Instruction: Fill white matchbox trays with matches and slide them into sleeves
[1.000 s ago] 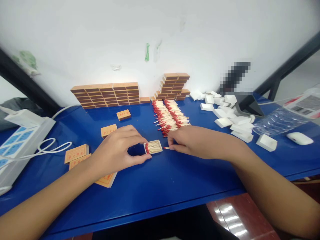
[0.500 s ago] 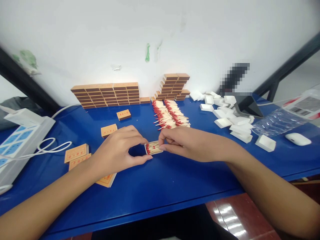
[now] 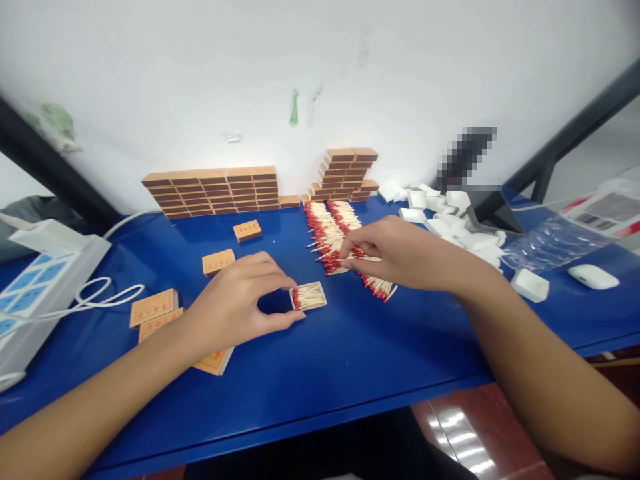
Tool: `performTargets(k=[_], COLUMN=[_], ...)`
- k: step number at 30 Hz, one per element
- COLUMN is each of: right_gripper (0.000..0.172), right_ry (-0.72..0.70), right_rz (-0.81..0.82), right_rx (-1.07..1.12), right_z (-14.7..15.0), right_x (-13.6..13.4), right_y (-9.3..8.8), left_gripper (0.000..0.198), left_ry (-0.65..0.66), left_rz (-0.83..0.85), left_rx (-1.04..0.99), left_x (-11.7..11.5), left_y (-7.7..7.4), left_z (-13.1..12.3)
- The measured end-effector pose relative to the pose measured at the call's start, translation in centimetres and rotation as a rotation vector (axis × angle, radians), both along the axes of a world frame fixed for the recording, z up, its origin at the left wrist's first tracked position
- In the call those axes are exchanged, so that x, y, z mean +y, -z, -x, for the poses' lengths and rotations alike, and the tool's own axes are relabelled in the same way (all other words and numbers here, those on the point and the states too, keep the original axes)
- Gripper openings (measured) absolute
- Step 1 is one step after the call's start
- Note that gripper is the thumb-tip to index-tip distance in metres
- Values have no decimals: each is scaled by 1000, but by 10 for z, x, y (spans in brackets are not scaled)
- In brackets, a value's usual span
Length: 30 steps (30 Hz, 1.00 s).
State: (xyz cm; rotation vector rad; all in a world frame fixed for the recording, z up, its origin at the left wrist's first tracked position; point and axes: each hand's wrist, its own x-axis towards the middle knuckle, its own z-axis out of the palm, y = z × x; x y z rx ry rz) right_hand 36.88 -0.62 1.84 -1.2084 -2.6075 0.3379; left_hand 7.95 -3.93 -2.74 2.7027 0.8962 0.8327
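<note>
A small white matchbox tray lies on the blue table, filled with red-tipped matches. My left hand grips the tray's left end between thumb and fingers. Behind it is a pile of loose matches, laid in two rows with their red heads to the left. Over the near part of this pile is my right hand, its thumb and index finger bent together at the matches. Whether a match is between those fingertips cannot be made out.
Several orange matchbox sleeves lie at left. Matchboxes are stacked along the wall, with another stepped stack to the right. White empty trays are heaped at right, near clear plastic packaging and a white case. A power strip stands far left.
My right hand has moved from the tray's right end up and right to the match pile, uncovering the whole tray. My left hand stays on the tray.
</note>
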Motion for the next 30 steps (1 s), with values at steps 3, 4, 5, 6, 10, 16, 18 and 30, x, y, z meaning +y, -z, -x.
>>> performTargets(k=[3,4,5,6,10,16,18,30], right_gripper=[12,12,12,13,14,14,15,15], right_ry=[-54,-57,-50,-38,0,-2,-12,-41], right_rz=[78,95,104,108,122,133,129,123], right_rx=[-53,-63,-78,-99,-178,-200,-196,-185], right_z=[-2,-1,1,3,9,10,10,11], right_x=[4,5,4,4,3,5,5,6], right_y=[2,3,4,4,6,7,7,11], left_gripper=[21,21,21,20,19,19,20,20], left_ry=[-4,-8,-12,-15,-15,-3,-4,-5], left_rz=[-5,-3,1,7,10,7,5,11], left_rx=[3,5,8,11,18,14,12,13], left_x=[0,0,0,0,0,-1,0,0], left_y=[0,0,0,0,0,0,0,1], left_z=[0,0,0,0,-1,0,1,0])
